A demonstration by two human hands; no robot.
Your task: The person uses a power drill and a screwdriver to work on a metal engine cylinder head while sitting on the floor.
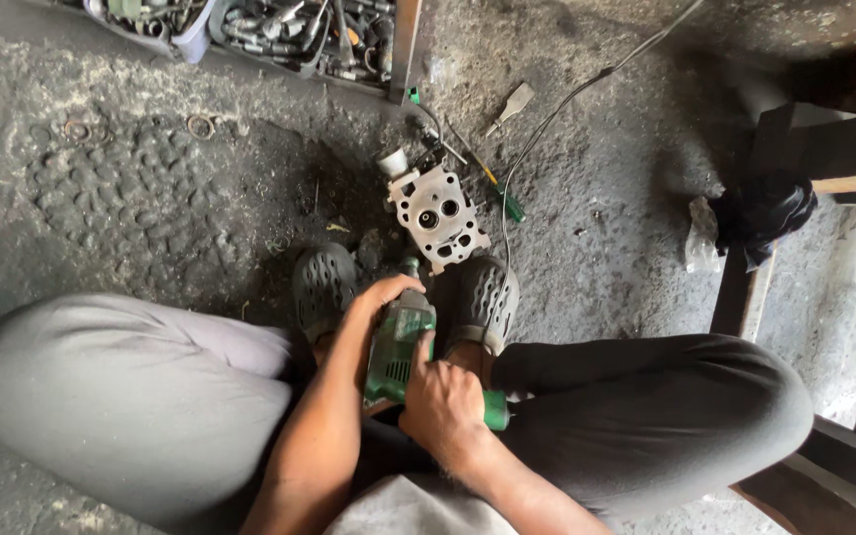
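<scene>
A squatting worker grips a green electric drill (403,347) in both hands: the left hand (380,297) wraps closed over its metal nose, the right hand (445,404) closes around its rear grip. Just beyond the drill's tip, between two perforated grey clogs (324,287), a pale cast-metal cylinder head (438,216) with round bores lies on gritty, oil-blackened concrete (151,198). Farther out sit a green-handled screwdriver (502,198) and trays of greasy parts (299,30).
</scene>
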